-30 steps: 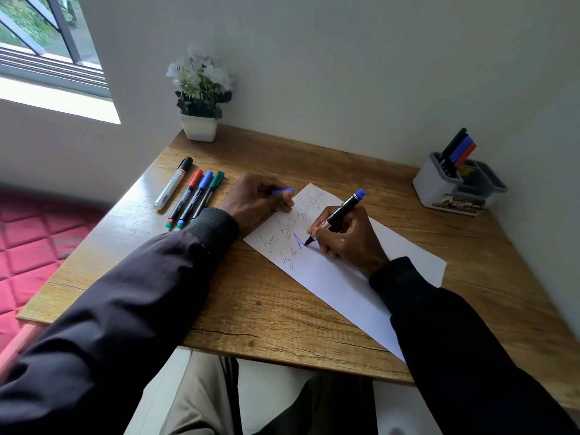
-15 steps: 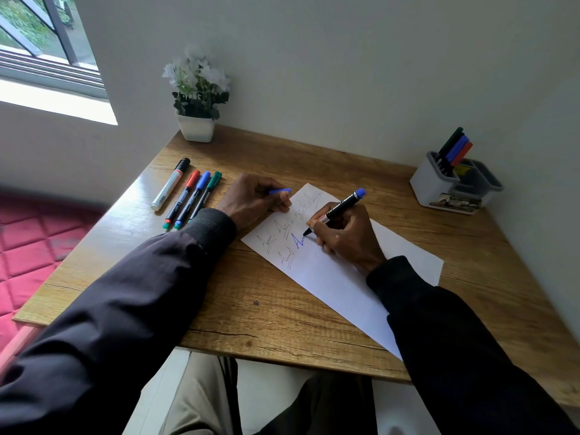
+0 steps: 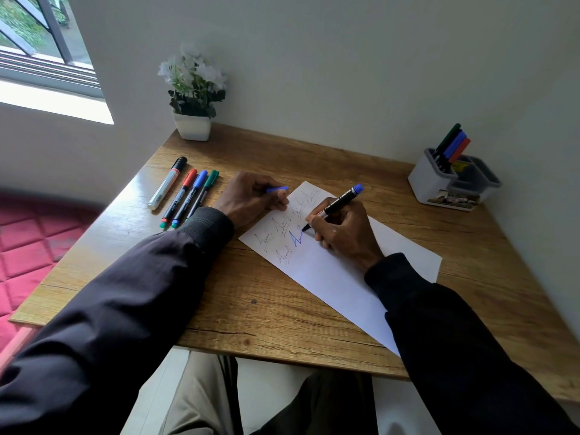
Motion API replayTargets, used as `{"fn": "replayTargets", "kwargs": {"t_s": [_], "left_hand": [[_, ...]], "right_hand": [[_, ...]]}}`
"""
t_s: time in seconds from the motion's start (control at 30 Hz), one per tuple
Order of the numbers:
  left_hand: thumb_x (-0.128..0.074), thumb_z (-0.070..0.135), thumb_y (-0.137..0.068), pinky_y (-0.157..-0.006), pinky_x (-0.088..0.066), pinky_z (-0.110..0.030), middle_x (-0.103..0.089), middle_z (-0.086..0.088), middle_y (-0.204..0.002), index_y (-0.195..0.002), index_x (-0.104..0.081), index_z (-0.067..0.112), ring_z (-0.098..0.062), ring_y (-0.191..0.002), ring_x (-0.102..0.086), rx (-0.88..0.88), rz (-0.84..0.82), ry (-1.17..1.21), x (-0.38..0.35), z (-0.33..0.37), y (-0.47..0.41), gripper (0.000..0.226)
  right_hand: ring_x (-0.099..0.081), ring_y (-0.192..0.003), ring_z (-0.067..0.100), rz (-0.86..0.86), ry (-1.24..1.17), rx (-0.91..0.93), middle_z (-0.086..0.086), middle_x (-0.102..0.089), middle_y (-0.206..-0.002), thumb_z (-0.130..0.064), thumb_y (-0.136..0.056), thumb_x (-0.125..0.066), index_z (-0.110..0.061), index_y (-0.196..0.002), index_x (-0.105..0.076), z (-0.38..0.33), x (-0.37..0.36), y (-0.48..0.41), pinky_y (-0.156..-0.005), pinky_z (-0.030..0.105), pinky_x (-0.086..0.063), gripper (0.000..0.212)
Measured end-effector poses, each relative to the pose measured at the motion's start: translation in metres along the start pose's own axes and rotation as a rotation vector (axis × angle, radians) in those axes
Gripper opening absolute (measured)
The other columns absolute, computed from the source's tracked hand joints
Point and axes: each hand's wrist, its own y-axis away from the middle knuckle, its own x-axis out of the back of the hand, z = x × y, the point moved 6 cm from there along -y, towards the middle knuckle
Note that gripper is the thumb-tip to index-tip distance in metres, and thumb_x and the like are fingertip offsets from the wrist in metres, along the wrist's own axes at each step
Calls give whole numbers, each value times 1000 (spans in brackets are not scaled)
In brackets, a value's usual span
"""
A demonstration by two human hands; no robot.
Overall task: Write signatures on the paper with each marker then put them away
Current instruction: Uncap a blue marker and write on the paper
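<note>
Wooden table [image 3: 238,296] is tucked into the corner, walls closing off its far and right sides while the near and left edges are staying open. You're curling your right hand [image 3: 343,233] around the blue marker [image 3: 337,204], its tip touching the paper [image 3: 332,277] at a blue signature beside several fainter ones. The sheet is lying diagonally, its near corner reaching the table's near edge. Your left hand [image 3: 251,199] is closing around the blue cap [image 3: 277,189] and resting at the paper's far-left corner. Left of it, four capped markers [image 3: 188,194] are lying side by side near the left edge. Far right, the grey organizer [image 3: 452,183] is holding three upright markers close to the wall. Bare wood is lying open between organizer and paper, and the flower pot [image 3: 192,125] is sitting at the far edge.
</note>
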Motion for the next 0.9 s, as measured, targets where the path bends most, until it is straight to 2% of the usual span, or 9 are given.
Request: {"fn": "replayTargets", "kwargs": {"t_s": [0.1, 0.2, 0.3, 0.4, 0.53, 0.6, 0.73, 0.9], "left_hand": [[-66, 26, -95, -59, -59, -18, -75, -3, -105, -109, -73, 10, -6, -75, -74, -6, 2, -11, 0, 0, 0, 23], [-66, 26, -95, -59, -58, -16, -75, -2, -103, -109, -73, 10, -6, -76, -74, 0, 7, -12, 1, 0, 0, 23], [-66, 23, -96, -55, -53, -10, -74, -1, -101, -111, -72, 7, 5, -70, -71, -6, 7, -5, 0, 2, 0, 23], [-68, 20, -95, -55, -52, -9, -73, 1, -98, -113, -72, 6, 5, -67, -70, -4, 8, 11, -1, 1, 1, 23], [-68, 17, -95, -54, -51, -8, -71, 4, -95, -114, -71, 5, 8, -65, -69, -14, 4, 13, -1, 2, 1, 23], [-68, 16, -95, -54, -51, -8, -72, 1, -97, -114, -71, 4, 9, -65, -69, -15, 2, 11, 0, 2, 0, 23], [-68, 17, -94, -54, -51, -8, -74, -4, -105, -114, -71, 5, 8, -65, -69, -5, -3, 1, -1, 0, 0, 24], [-67, 17, -95, -54, -51, -8, -73, -4, -103, -114, -71, 4, 9, -65, -69, -12, -1, -1, -1, 2, 0, 23]], "right_hand": [[-61, -51, 9, 61, 26, -16, -3, -65, -60, -13, -92, -71, -11, -76, -66, 4, 3, 0, -51, 22, -47, 17], [-61, -50, 17, 100, -33, 2, 7, -67, -61, -13, -93, -70, -5, -78, -67, 0, 7, 2, -47, 26, -48, 17], [-57, -45, 17, -33, -57, 52, 14, -64, -59, -1, -92, -68, 7, -79, -65, -7, 1, 10, -47, 26, -48, 15], [-57, -45, 14, -124, -38, 96, 10, -64, -57, 5, -89, -67, 6, -76, -68, -10, -3, 15, -49, 26, -47, 14], [-58, -48, 20, -193, -48, 131, 15, -63, -57, 5, -87, -68, 3, -74, -68, -8, -4, 15, -51, 31, -48, 13], [-59, -49, 20, -182, -29, 129, 12, -64, -57, 0, -86, -69, 4, -74, -68, -6, -5, 14, -51, 30, -48, 12], [-60, -49, 14, -22, 13, 137, 4, -64, -58, -5, -89, -69, 4, -75, -65, -5, 3, 10, -52, 29, -50, 17], [-60, -53, 7, -176, -10, 129, -4, -64, -57, 4, -88, -67, 5, -73, -66, -5, -2, 16, -55, 20, -47, 15]]}}
